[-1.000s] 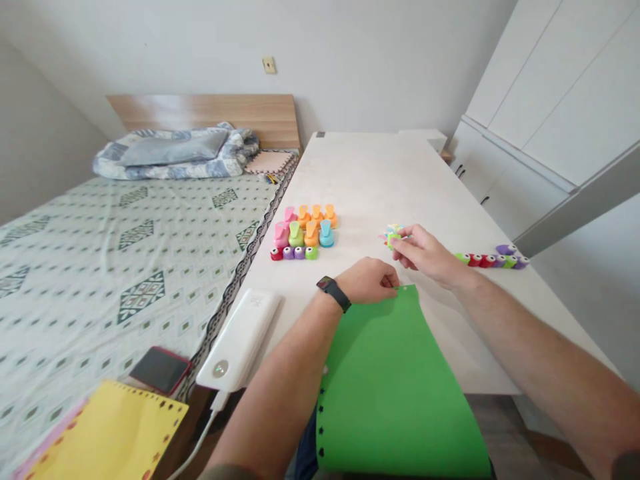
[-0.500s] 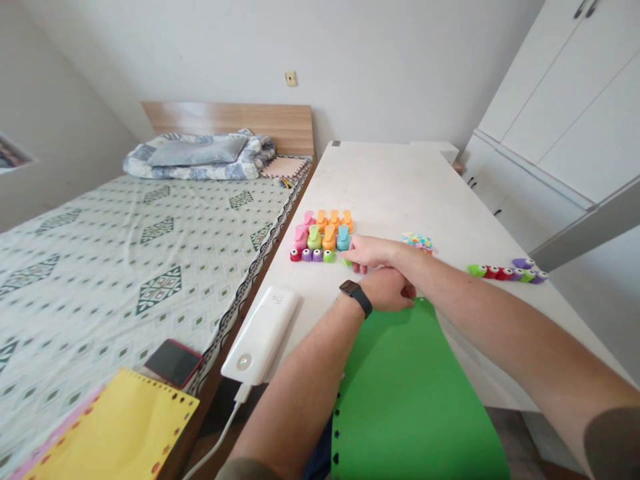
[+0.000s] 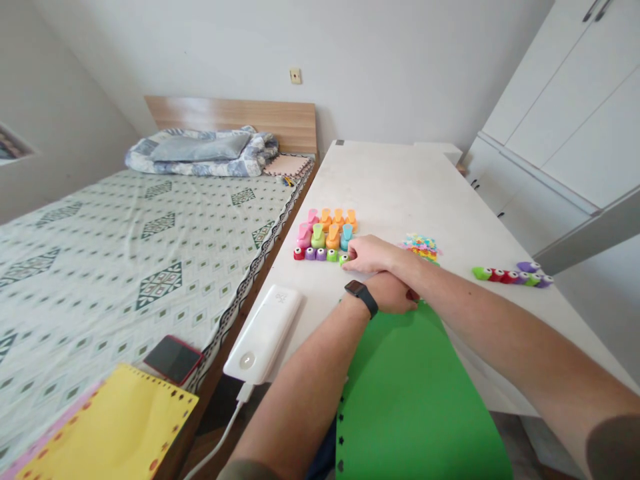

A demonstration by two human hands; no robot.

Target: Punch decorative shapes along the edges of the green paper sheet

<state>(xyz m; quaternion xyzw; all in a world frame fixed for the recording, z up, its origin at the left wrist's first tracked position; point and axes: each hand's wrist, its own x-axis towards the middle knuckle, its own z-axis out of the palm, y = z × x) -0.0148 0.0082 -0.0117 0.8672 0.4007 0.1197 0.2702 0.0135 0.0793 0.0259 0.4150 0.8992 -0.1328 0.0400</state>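
My right hand [image 3: 369,253] reaches across above my left wrist, its fingers closed on a small green craft punch [image 3: 344,260] at the right end of a row of small punches [image 3: 315,254]. Below it, my left hand [image 3: 395,293], with a black watch on the wrist, grips the top edge of a green paper sheet [image 3: 420,387]. Its fingertips are partly hidden. Small shapes are punched along the sheet's left edge. Larger lever punches [image 3: 333,237] in pink, orange, green and blue stand in two rows behind the small ones.
Colourful paper cutouts [image 3: 423,247] lie in a pile behind my right forearm. More small punches [image 3: 515,275] line the table's right side. A white power bank [image 3: 265,333] with a cable lies at left. On the bed are a phone [image 3: 173,359] and yellow punched paper [image 3: 110,427].
My right hand has brought the small green punch to the end of the front row. Its fingers are now beside the other small punches. My left hand still grips the green sheet.
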